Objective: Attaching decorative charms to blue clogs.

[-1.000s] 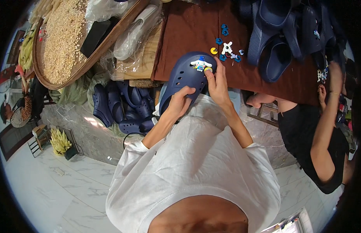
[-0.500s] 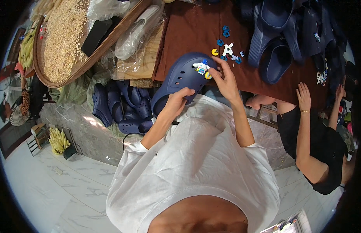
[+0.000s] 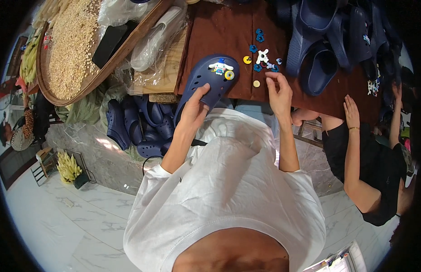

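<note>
My left hand (image 3: 194, 106) grips a navy foam clog (image 3: 206, 90), its thumb lying across the vented upper. Fixed near the clog's toe are a white long-eared character charm (image 3: 219, 66) with a blue top and a round yellow charm (image 3: 229, 75). To the right, my right hand (image 3: 279, 94) hovers over the edge of the brown cloth with fingers apart and nothing visible in them. Just beyond its fingertips lie small shoe charms: a white figure (image 3: 262, 56), several blue flowers (image 3: 259, 34), a yellow round one (image 3: 247, 60) and a cream disc (image 3: 256, 84).
Several navy clogs (image 3: 319, 70) are piled on the brown-clothed table (image 3: 219, 27) at the right; more (image 3: 117, 122) sit below its left side. A woven tray (image 3: 70, 96) of pale grains holds a black slab (image 3: 109, 45). Another person's arm (image 3: 353, 149) rests at the right edge.
My right hand has left the clog and moved right over the cloth. The clog has tilted more upright, with my left thumb shifted onto its upper. The cream disc now shows on the cloth.
</note>
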Action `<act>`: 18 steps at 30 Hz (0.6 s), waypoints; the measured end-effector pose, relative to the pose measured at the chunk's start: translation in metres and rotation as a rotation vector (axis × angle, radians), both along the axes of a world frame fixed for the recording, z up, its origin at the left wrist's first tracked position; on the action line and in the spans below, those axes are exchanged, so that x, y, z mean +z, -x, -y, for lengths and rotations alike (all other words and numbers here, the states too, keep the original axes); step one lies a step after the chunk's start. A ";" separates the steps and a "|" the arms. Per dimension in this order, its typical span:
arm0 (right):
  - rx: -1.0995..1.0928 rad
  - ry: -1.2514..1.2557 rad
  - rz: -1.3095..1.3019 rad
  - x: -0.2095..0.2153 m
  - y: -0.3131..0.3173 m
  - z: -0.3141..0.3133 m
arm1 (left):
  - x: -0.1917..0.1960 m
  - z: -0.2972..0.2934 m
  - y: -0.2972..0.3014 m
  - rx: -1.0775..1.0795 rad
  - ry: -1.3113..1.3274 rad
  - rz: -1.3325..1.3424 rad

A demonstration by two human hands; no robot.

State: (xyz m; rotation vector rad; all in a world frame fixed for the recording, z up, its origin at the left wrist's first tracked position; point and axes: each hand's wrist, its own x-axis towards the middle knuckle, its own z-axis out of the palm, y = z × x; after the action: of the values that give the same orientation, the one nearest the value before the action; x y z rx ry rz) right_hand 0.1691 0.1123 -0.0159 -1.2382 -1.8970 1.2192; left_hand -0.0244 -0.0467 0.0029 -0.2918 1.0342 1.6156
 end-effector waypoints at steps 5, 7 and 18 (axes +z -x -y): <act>0.053 -0.021 0.194 0.007 0.001 0.015 | 0.006 -0.007 -0.003 0.018 -0.048 0.017; 0.083 -0.138 0.251 0.000 0.002 0.019 | 0.004 -0.010 -0.003 0.040 -0.074 0.050; 0.134 0.048 0.040 0.007 0.022 0.031 | -0.001 -0.012 -0.008 0.050 -0.118 0.089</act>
State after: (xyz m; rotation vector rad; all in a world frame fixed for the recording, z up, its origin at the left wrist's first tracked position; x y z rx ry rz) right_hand 0.1474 0.0813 -0.0092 -1.1852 -2.0182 1.3251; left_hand -0.0163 -0.0349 0.0020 -0.3096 0.8667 1.6859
